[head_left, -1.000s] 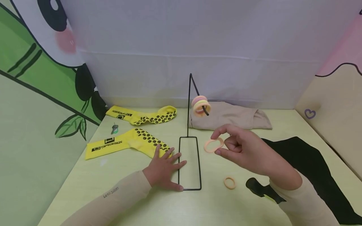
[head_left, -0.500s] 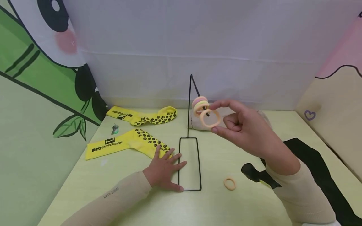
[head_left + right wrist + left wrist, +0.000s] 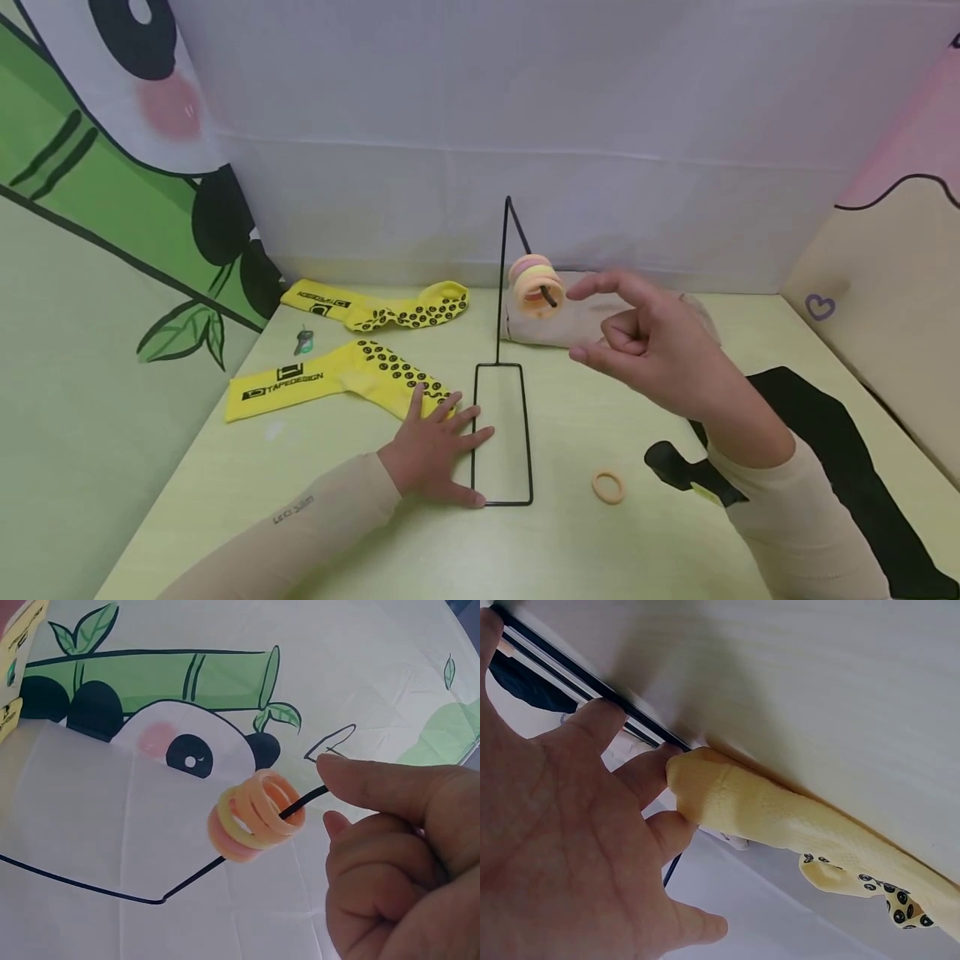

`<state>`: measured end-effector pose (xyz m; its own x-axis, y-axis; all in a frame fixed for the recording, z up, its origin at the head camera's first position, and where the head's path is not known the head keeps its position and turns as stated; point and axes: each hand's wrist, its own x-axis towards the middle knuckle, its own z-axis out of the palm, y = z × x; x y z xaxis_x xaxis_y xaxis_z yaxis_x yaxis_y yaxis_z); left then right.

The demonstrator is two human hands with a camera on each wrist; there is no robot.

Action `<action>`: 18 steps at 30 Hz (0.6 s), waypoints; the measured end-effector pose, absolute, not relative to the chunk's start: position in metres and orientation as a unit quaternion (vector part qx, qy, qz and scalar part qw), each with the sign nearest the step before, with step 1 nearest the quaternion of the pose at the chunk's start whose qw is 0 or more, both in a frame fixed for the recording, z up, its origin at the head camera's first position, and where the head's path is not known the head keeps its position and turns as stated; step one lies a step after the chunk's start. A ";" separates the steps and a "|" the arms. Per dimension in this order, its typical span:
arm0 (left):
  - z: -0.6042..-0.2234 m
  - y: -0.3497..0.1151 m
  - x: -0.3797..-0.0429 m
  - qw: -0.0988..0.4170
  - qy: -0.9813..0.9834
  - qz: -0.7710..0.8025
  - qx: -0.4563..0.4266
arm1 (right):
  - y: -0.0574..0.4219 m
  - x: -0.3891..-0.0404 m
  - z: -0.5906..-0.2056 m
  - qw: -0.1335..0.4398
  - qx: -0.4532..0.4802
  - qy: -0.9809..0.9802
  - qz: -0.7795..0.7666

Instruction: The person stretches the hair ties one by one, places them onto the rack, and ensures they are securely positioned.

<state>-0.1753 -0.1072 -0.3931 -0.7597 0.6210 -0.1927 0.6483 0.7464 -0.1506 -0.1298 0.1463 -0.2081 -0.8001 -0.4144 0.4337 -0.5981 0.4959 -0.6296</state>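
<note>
A black wire stand [image 3: 501, 292] rises from a rectangular base, with a slanting arm at its top. Several pink, yellow and orange rings [image 3: 534, 272] hang together on that arm, whose tip sticks out past them. My left hand [image 3: 431, 450] lies with spread fingers across the base's left side, some fingertips touching a yellow sock [image 3: 300, 383]. Just right of the rings, my right hand [image 3: 663, 354] has thumb and forefinger apart with nothing between them; its other fingers are curled. In the right wrist view the orange rings [image 3: 259, 796] sit nearest the arm's tip.
One orange ring [image 3: 622, 490] lies on the table right of the base. A second yellow sock [image 3: 405, 312], a small dark-green item [image 3: 303, 341] and folded beige cloth [image 3: 600, 325] lie farther back. Black cloth [image 3: 817, 417] lies under and beyond the right forearm.
My right hand raised an orange ring from beside the stand to the arm's tip and let it go. That ring now hangs with the others. My left hand stayed put.
</note>
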 end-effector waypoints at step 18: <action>-0.395 -0.108 -0.176 0.056 0.932 -0.107 0.342 | 0.170 -0.149 -0.286 -0.013 0.259 -0.861 0.438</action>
